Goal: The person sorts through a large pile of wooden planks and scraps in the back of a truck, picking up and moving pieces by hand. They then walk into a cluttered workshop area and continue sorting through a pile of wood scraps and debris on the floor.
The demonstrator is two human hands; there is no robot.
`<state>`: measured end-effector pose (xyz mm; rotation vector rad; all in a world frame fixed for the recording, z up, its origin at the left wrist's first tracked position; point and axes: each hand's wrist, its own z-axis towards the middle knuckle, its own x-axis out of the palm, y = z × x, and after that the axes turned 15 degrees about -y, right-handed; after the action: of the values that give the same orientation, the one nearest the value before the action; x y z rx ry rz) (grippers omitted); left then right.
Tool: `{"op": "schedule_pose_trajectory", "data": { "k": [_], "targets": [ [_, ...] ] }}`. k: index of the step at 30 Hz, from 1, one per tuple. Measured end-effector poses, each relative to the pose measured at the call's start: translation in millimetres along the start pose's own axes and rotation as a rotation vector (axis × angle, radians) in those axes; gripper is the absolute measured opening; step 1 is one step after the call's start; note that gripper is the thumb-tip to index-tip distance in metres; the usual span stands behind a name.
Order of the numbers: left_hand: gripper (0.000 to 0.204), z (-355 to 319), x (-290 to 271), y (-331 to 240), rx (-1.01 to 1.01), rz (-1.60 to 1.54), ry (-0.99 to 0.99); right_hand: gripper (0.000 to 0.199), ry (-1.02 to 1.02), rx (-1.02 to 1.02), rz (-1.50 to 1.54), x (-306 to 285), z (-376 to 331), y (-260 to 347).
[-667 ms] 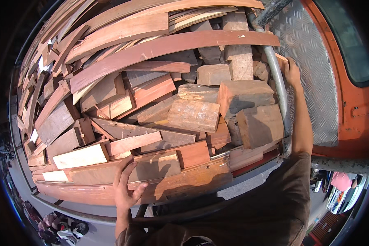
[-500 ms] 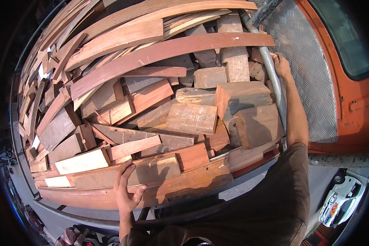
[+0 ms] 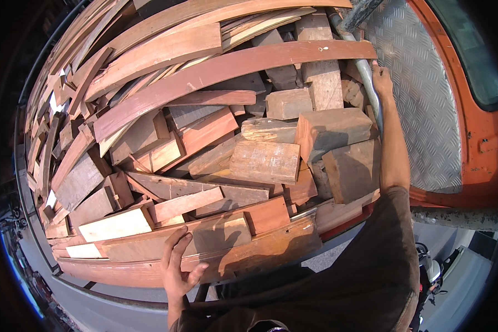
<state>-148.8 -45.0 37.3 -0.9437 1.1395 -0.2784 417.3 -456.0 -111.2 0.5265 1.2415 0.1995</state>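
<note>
My left hand (image 3: 178,271) hovers over the near edge of a big pile of wood offcuts, fingers apart and holding nothing. Just beyond it lie a long reddish-brown board (image 3: 116,272) along the near side and a brown wooden block (image 3: 222,233). At the far right, my right hand (image 3: 383,83) is closed against a grey metal pipe (image 3: 369,83), its fingers partly hidden. Its fingertips come up beside the right end of a long reddish plank (image 3: 232,65) that lies across the pile. My right arm reaches past a thick square block (image 3: 353,170).
Right of the pipe stands a silver tread-plate panel (image 3: 409,99) framed by an orange vehicle cab (image 3: 484,160) with a window. Loose blocks and long boards (image 3: 166,51) lie stacked at angles. A metal rail (image 3: 30,210) borders the pile on the left.
My right hand has shifted slightly along the pipe, close to the plank's end. My left hand has moved a little right and nearer. The view has shifted; a white vehicle at lower right looks different.
</note>
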Motion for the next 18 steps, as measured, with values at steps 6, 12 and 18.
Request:
{"op": "schedule_pose_trajectory", "data": {
  "k": [6, 12, 18],
  "targets": [
    [0.07, 1.2, -0.8, -5.2, 0.005, 0.008, 0.015, 0.096, 0.352, 0.143, 0.089, 1.8, 2.6, 16.8],
    [0.069, 2.3, 5.6, -5.9, -0.05, -0.07, -0.01, 0.091, 0.523, 0.547, 0.698, -5.5, 4.3, 8.4],
    [0.068, 2.9, 13.0, -2.0, -0.052, -0.048, -0.019, 0.091, 0.184, 0.008, 0.275, 31.2, 39.2, -3.4]
  ]
}}
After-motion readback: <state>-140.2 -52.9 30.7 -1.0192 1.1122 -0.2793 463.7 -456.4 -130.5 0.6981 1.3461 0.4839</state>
